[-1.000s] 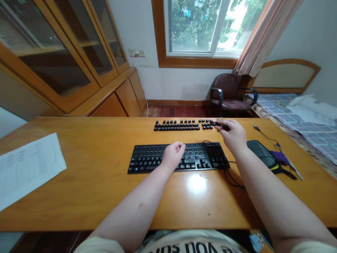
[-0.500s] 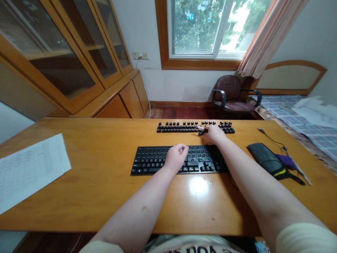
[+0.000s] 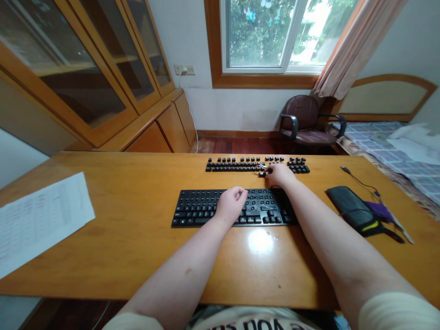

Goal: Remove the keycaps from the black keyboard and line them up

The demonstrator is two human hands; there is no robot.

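A black keyboard (image 3: 196, 207) lies on the wooden desk; keycaps are off its upper rows, while caps sit on its lower left keys. Over its middle rests my left hand (image 3: 231, 204), fingers curled closed; whatever is in them, if anything, is hidden. Beyond the keyboard, loose black keycaps (image 3: 233, 166) stand in rows. My right hand (image 3: 280, 175) is at these rows, its fingers closed round a small keycap puller (image 3: 262, 167) with silvery wire ends and a dark grip. One separate keycap (image 3: 261, 174) sits just in front of the rows, beside my right fingertips.
Printed paper sheets (image 3: 44, 220) lie at the desk's left. On the right are a dark pouch (image 3: 349, 206), a purple item (image 3: 380, 211) and a USB cable (image 3: 359, 178). A chair (image 3: 304, 119) and a bed (image 3: 385, 137) stand beyond the desk.
The view has shifted slightly. Both hands keep nearly the same places, the left over the keyboard and the right at the keycap rows with the puller.
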